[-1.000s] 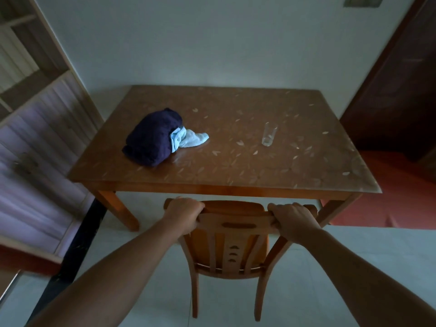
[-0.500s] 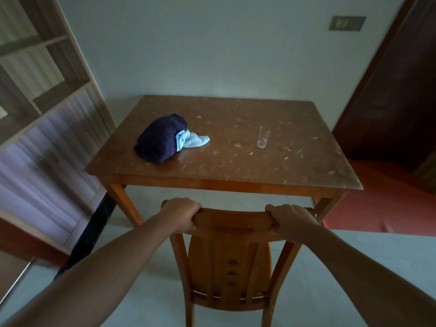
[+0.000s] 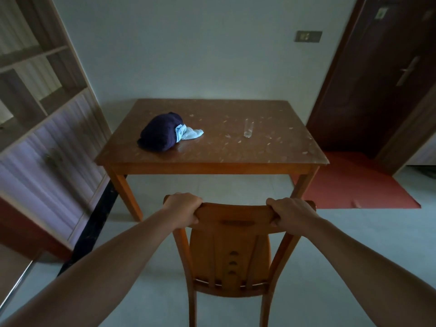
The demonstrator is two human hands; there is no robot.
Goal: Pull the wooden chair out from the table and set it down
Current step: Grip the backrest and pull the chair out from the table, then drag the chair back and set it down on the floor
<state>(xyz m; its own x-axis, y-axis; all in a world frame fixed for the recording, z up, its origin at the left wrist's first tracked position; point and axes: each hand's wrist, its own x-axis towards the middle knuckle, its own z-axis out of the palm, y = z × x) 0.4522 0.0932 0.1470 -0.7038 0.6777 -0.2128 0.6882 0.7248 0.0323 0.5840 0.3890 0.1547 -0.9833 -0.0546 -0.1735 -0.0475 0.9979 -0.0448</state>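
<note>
The wooden chair (image 3: 230,251) stands in front of me with its slatted back towards me, clear of the wooden table (image 3: 212,159) by a strip of floor. My left hand (image 3: 182,208) grips the left end of the chair's top rail. My right hand (image 3: 291,212) grips the right end of the same rail. The seat and the lower legs are hidden behind the backrest or cut off by the frame's bottom edge, so I cannot tell whether the legs touch the floor.
On the table lie a dark blue bundle of cloth (image 3: 161,133) with a light blue cloth (image 3: 188,133) beside it, and an upright drinking glass (image 3: 248,128). A shelf unit (image 3: 44,109) lines the left wall. A dark door (image 3: 382,74) and a red mat (image 3: 354,182) are at right.
The chair has come back away from the table with both hands still on its top rail. The table now looks farther off and a gap of floor shows between it and the chair.
</note>
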